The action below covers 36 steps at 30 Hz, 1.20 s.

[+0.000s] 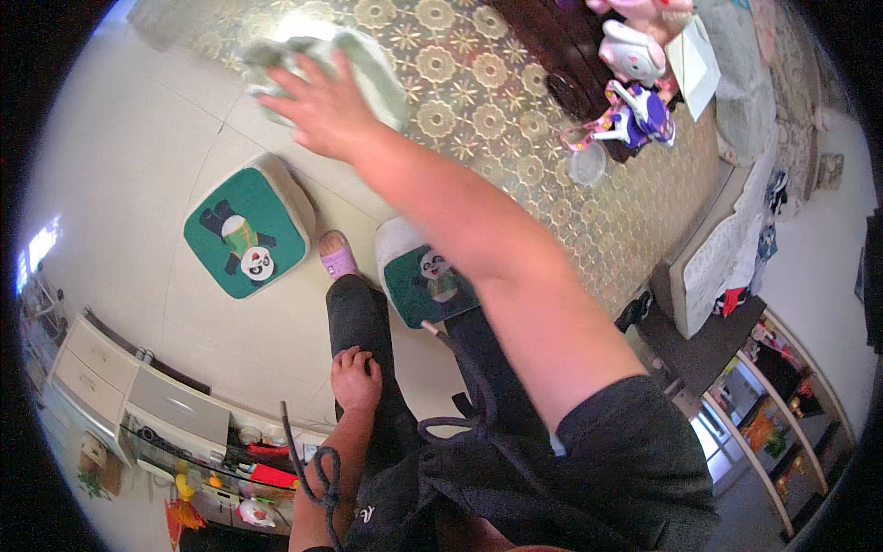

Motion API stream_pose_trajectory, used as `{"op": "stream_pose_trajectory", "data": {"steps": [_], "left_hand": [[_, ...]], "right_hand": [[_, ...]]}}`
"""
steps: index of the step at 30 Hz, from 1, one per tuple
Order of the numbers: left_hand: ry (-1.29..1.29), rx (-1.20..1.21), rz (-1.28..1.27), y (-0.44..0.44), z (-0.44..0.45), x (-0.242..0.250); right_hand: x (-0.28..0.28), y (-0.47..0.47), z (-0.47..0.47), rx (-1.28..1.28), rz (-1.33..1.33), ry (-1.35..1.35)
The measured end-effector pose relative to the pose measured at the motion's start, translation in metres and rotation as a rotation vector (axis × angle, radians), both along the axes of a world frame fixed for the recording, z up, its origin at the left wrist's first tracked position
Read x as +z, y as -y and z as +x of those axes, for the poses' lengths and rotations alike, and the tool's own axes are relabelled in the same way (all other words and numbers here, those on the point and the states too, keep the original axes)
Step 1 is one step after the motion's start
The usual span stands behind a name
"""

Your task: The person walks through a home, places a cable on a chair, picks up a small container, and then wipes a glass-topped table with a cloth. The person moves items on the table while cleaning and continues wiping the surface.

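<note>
My right hand (pixel 331 110) lies palm down, fingers spread, on a crumpled pale green and white cloth (pixel 376 83). The cloth is at the left edge of a table whose cover (pixel 441 69) has a gold flower pattern. My right arm stretches across the view and hides part of the tabletop and one stool. Low in the view, my left hand (pixel 355 379) rests on my dark-trousered left leg (pixel 359 317), its fingers loosely curled with nothing visible in them.
Two stools with green panda-print tops, one at left (pixel 245 234) and one partly under the table (pixel 431 283), stand by my legs. Plush toys (pixel 631 55), a purple and white toy (pixel 641 117) and a clear round lid (pixel 588 164) sit on the table. A low cabinet (pixel 179 407) lines the lower left.
</note>
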<state>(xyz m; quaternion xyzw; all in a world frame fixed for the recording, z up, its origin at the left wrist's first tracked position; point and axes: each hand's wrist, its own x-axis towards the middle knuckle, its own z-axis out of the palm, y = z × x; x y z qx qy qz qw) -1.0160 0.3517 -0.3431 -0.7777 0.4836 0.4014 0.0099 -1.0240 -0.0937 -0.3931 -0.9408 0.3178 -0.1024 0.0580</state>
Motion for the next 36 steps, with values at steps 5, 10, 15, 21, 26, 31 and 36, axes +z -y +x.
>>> {"op": "stream_pose_trajectory", "data": {"steps": [5,10,15,21,26,31,36], "left_hand": [[0.024,-0.031,0.028,-0.003,-0.01,0.002],[0.031,-0.067,0.025,-0.004,-0.014,0.002],[0.014,-0.086,0.063,-0.006,-0.015,0.003],[0.044,-0.129,0.067,-0.011,-0.021,0.001],[0.096,-0.169,0.102,-0.016,-0.029,-0.001],[0.08,-0.158,0.083,-0.019,-0.033,-0.001],[0.063,-0.147,0.117,-0.018,-0.031,-0.001]], "right_hand": [[-0.012,-0.002,-0.042,-0.144,0.14,0.147],[0.005,-0.101,-0.241,-0.549,0.252,-0.045],[0.043,-0.227,-0.386,-0.737,0.406,-0.217],[0.024,-0.179,-0.332,-0.662,0.249,-0.064],[0.009,-0.094,-0.271,-0.601,0.133,-0.026],[0.015,-0.091,-0.31,-0.754,0.135,-0.022],[0.021,-0.143,-0.36,-1.001,0.133,-0.05]]}}
